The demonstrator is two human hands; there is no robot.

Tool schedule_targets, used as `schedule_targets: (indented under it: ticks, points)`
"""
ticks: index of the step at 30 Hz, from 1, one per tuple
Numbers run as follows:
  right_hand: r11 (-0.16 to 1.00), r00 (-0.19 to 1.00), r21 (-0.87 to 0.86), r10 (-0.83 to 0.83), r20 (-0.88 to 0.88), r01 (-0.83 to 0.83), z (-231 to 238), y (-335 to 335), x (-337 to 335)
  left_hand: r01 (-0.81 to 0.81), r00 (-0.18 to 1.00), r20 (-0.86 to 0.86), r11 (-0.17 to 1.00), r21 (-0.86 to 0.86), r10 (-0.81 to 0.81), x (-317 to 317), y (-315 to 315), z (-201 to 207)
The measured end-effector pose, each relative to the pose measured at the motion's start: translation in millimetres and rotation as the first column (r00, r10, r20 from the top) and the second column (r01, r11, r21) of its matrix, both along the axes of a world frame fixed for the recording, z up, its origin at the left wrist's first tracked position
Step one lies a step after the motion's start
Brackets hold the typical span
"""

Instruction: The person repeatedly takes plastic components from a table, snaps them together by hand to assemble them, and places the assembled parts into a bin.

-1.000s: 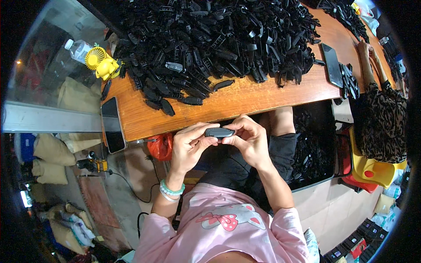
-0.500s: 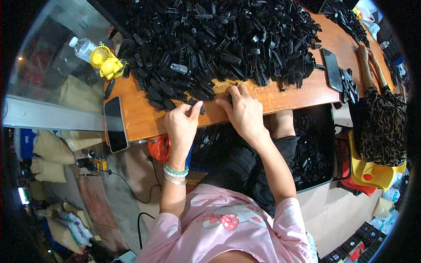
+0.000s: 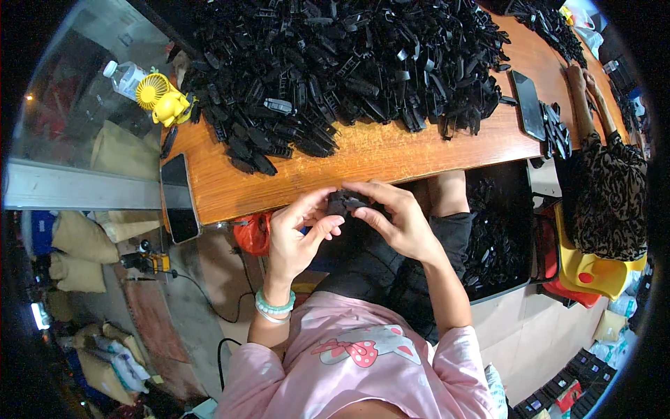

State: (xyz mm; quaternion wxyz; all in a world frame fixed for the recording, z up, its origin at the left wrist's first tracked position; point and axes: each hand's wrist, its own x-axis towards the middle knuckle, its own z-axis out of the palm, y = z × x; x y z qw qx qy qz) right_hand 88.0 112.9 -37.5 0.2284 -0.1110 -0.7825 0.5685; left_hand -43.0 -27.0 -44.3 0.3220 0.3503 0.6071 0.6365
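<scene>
Just off the table's front edge, my two hands are brought together around small black plastic parts (image 3: 342, 202). My left hand (image 3: 296, 237) grips them from the left, its index finger on top and its thumb below. On the other side my right hand (image 3: 401, 223) pinches them between thumb and fingers. Whether they are one piece or two pressed together I cannot tell, since fingers cover part of them. Beyond my hands lies a big heap of similar black plastic parts (image 3: 314, 77) on the wooden table (image 3: 377, 153).
A phone (image 3: 180, 199) lies at the table's left end, near a yellow fan (image 3: 160, 98) and a plastic bottle (image 3: 127, 78). Another phone (image 3: 528, 105) rests on the right. A co-worker's hands (image 3: 581, 84) are at the far right. A bin of black parts (image 3: 492, 244) stands beside my leg.
Both hands have drawn back from the tabletop toward me and come together. Black plastic parts now show between them.
</scene>
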Motion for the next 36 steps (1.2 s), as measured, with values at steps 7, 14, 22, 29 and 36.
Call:
schedule_targets:
  ticks: [7,14,22,29,36]
  points:
    - [0.982,0.998,0.187,-0.017,-0.055,0.027,-6.1,-16.9,5.4,-0.019,0.885,-0.465,1.000,-0.010,0.013,-0.7,0.6,8.4]
    - [0.902,0.993,0.416,-0.107,-0.042,0.114,-15.5,-26.5,5.6,-0.040,0.846,-0.533,0.999,-0.037,0.014,6.0,0.1,9.4]
    - [0.968,0.966,0.057,-0.237,-0.102,0.243,-10.8,-33.3,0.5,-0.061,0.984,-0.164,0.998,0.024,0.064,9.5,0.4,4.1]
    - [0.960,0.951,-0.116,-0.272,-0.146,0.256,-16.5,-28.6,6.0,0.098,0.952,0.286,0.994,0.048,-0.108,10.2,-1.7,3.5]
    - [0.996,0.976,0.093,-0.030,0.216,0.010,-13.9,-13.9,6.5,-0.005,0.722,-0.691,0.999,0.045,0.035,-52.4,30.2,-8.0]
